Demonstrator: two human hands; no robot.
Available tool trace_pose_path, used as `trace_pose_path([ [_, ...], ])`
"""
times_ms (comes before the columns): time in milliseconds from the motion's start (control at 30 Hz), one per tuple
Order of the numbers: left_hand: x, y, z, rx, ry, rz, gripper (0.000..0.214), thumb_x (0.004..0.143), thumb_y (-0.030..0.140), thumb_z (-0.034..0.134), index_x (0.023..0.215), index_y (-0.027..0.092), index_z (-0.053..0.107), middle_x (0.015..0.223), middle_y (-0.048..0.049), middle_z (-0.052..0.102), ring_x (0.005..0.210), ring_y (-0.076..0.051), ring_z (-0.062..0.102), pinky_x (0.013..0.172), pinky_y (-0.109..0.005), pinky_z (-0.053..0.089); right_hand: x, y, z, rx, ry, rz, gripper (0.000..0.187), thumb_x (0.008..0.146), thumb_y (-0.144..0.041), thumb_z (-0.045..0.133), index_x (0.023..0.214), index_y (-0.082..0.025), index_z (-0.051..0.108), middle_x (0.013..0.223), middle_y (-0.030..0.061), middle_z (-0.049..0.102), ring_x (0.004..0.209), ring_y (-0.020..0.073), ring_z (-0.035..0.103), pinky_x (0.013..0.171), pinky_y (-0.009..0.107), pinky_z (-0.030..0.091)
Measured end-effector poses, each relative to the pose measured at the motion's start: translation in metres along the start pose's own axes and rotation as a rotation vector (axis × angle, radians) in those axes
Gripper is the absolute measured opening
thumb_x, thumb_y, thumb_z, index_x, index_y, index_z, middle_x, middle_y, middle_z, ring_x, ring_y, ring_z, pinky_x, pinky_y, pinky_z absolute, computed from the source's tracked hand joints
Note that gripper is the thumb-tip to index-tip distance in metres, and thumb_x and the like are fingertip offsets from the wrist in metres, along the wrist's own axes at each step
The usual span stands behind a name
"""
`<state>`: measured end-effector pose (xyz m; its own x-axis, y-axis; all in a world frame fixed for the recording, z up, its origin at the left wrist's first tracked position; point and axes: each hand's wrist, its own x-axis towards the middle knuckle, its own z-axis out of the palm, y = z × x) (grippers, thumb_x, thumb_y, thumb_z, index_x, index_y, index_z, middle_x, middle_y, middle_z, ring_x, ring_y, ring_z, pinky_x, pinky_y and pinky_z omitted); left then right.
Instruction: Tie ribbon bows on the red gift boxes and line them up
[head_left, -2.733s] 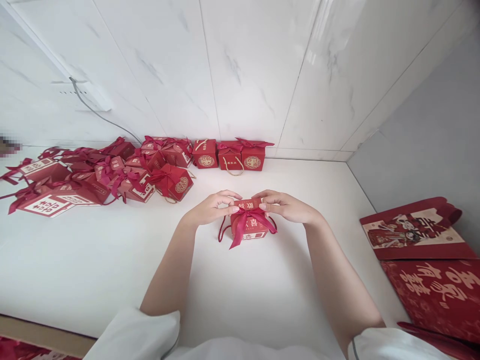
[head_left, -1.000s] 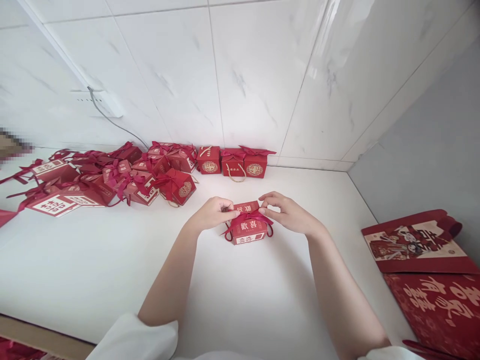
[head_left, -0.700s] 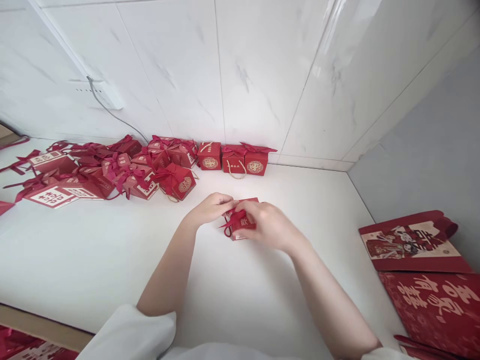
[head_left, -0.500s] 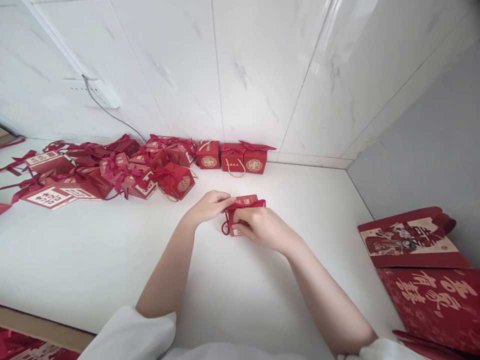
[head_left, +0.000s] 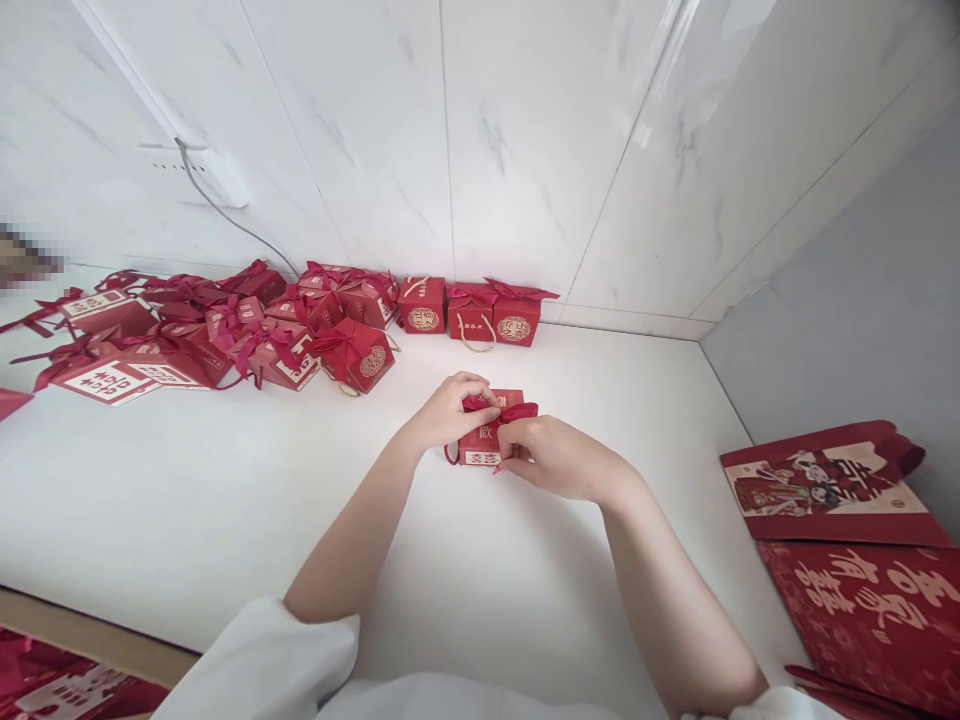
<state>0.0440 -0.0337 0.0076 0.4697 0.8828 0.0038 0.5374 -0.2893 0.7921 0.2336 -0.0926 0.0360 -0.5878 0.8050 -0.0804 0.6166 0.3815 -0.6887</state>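
A small red gift box (head_left: 480, 442) with gold lettering stands on the white tabletop (head_left: 225, 500) in front of me. A dark red ribbon (head_left: 517, 410) runs across its top. My left hand (head_left: 448, 408) pinches the ribbon at the box's upper left. My right hand (head_left: 551, 457) covers the box's right side, its fingertips closed on the ribbon near the front face. A thin red cord loop hangs at the box's left side.
Several red ribbon-tied boxes (head_left: 247, 335) lie in a heap at the back left, with three more (head_left: 469, 312) in a row against the marble wall. Flat red paper bags (head_left: 832, 485) lie at the right. A white cable (head_left: 225, 215) runs down the wall.
The bow was spread wide between both hands. My right hand then crossed over the box front and now pinches the ribbon close to my left hand. The box stayed put.
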Motion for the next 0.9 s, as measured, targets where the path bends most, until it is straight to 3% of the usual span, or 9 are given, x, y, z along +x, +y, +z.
trace_pose_path([
  [167,0.003,-0.002,0.005,-0.142,0.010,-0.075,0.027,0.082,0.045,0.057,0.080,0.019,0.067,0.110,-0.0065,0.058,0.102,-0.021,0.057,0.096,-0.037,0.043,-0.004,-0.014,0.006,-0.099,0.039,0.163,0.016,0.087,-0.017,0.043,0.073,-0.020,0.051,0.072,0.0021,0.061,0.057,0.0127,0.049,0.050,0.025,0.029],
  [300,0.000,0.001,0.003,-0.110,-0.064,-0.034,0.026,0.076,0.044,0.064,0.071,0.019,0.064,0.107,-0.0053,0.060,0.099,-0.020,0.057,0.095,-0.036,0.043,-0.006,-0.024,0.010,-0.089,-0.042,0.164,0.019,0.091,-0.021,0.041,0.074,-0.020,0.051,0.074,0.0021,0.062,0.058,0.0140,0.051,0.050,0.025,0.030],
  [533,-0.005,-0.003,-0.014,-0.135,-0.148,-0.037,0.020,0.075,0.033,0.064,0.089,0.019,0.063,0.104,-0.0053,0.062,0.097,-0.020,0.058,0.085,-0.033,0.047,-0.006,-0.014,0.009,-0.138,-0.082,0.088,0.020,0.091,-0.019,0.042,0.074,-0.019,0.053,0.078,0.0044,0.063,0.065,0.0164,0.054,0.054,0.026,0.033],
  [767,-0.001,-0.006,-0.012,-0.255,-0.146,-0.109,0.029,0.084,0.040,0.050,0.088,0.017,0.066,0.100,-0.0060,0.065,0.093,-0.020,0.060,0.083,-0.033,0.048,-0.001,-0.020,0.007,-0.081,0.065,0.158,0.024,0.092,-0.034,0.043,0.074,-0.021,0.051,0.073,0.0021,0.063,0.061,0.0159,0.054,0.053,0.026,0.032],
  [900,-0.003,-0.004,-0.011,-0.169,-0.116,-0.085,0.023,0.079,0.039,0.059,0.087,0.019,0.066,0.104,-0.0063,0.063,0.095,-0.021,0.060,0.084,-0.034,0.049,0.001,-0.027,0.004,-0.091,0.212,0.294,0.012,0.091,-0.026,0.043,0.101,-0.022,0.048,0.074,0.0028,0.064,0.059,0.0176,0.056,0.051,0.025,0.030],
])
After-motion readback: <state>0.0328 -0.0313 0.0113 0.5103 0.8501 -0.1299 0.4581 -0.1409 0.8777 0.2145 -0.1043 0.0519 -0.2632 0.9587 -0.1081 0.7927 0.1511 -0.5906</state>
